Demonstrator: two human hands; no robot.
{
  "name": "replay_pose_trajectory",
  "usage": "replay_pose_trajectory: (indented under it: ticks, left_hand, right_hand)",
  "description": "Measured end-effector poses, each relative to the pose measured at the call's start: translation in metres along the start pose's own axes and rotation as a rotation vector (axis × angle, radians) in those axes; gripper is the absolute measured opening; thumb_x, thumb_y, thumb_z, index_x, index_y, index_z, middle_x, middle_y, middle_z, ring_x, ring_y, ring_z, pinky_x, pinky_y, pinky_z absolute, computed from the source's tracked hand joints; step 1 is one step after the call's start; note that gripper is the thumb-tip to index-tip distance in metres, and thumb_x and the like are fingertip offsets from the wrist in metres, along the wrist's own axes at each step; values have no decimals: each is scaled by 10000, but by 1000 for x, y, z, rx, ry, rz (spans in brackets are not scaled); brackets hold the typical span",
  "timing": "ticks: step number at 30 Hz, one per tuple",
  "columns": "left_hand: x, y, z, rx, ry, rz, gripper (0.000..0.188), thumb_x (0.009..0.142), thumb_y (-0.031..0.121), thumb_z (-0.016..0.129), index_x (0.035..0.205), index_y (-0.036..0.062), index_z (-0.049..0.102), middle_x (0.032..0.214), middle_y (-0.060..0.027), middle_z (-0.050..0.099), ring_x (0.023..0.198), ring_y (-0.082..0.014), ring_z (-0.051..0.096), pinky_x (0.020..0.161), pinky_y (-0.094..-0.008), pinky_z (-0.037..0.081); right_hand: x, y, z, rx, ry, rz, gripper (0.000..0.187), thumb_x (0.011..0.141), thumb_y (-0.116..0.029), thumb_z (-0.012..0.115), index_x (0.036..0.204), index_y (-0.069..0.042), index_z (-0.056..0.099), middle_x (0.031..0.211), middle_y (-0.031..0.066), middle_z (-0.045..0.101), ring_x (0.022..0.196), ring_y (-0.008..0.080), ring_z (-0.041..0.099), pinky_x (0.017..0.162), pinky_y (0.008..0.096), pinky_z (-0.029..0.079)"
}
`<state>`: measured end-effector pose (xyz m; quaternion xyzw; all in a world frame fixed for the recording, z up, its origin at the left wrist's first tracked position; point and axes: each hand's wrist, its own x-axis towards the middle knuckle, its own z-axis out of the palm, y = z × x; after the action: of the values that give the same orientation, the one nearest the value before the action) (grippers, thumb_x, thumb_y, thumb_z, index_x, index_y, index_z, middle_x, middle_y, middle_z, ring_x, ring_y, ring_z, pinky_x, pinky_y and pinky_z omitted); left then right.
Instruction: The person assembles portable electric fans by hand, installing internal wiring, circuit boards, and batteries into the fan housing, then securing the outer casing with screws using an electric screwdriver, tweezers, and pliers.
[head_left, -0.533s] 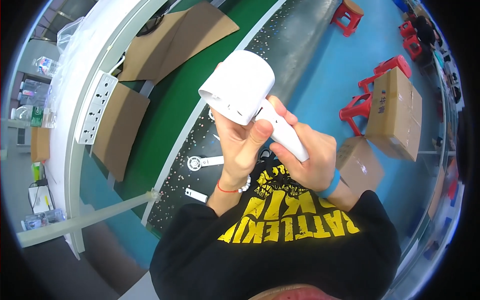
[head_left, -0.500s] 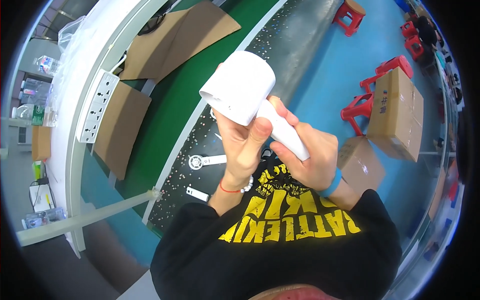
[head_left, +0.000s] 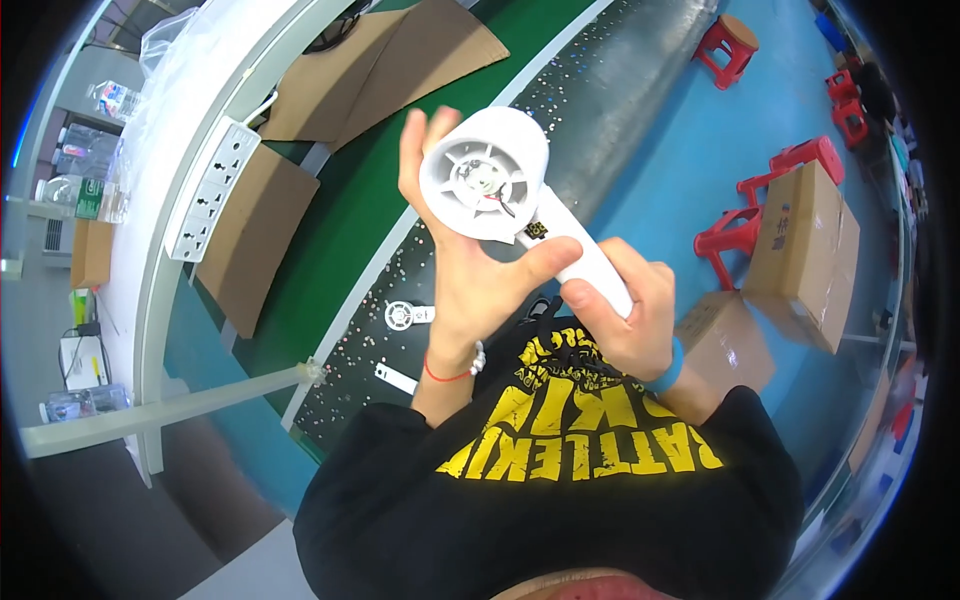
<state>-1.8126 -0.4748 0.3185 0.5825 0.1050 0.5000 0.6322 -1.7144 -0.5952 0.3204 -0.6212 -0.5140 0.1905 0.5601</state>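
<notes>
A white handheld fan (head_left: pixel 590 258) is held up before my chest, tilted, with its round head at the upper left. Inside the head's open end, ribs, a hub and thin wires show; a small dark part sits where the handle begins. My right hand (head_left: pixel 632 318) is closed round the lower handle. Beside and partly behind the head, my left hand (head_left: pixel 470 268) is spread, its fingers pointing up and its thumb at the handle. Whether the left palm touches the head is hidden.
On the dark speckled surface below lie a white fan-shaped part (head_left: pixel 402 315) and a white strip (head_left: pixel 396 377). A power strip (head_left: pixel 212 190) and cardboard sheets (head_left: pixel 258 240) are at left. Red stools (head_left: pixel 730 245) and cardboard boxes (head_left: pixel 800 255) stand on the right.
The fan has turned, so its ribbed inside now faces me rather than its smooth outer wall. My left hand has loosened and spread its fingers; my right still grips the handle.
</notes>
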Motion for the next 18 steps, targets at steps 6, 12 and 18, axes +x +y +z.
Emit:
replay_pose_trajectory:
  ticks: [6,12,18]
  left_hand:
    - [-4,-9,0,89,9,58,883,723,76,746,1405,27,187,1358,-185,375,1172,-302,522,977,-402,436]
    - [-14,-15,-10,226,76,81,820,756,36,707,1398,15,196,1188,-159,483,1079,-230,544,924,-360,452]
    - [-42,-24,-46,92,147,-170,613,956,297,554,1392,21,222,1249,-100,423,1146,-179,452,971,-308,386]
  right_hand:
    - [-13,1,12,400,-101,316,275,927,-252,602,802,-13,548,572,5,539,499,53,505,457,225,378]
    - [-9,11,20,505,-194,411,374,972,-343,506,798,-13,541,548,-17,482,462,42,434,431,209,308]
    - [-4,30,34,462,-445,469,472,1005,-422,399,901,6,570,552,7,492,463,51,426,438,211,305]
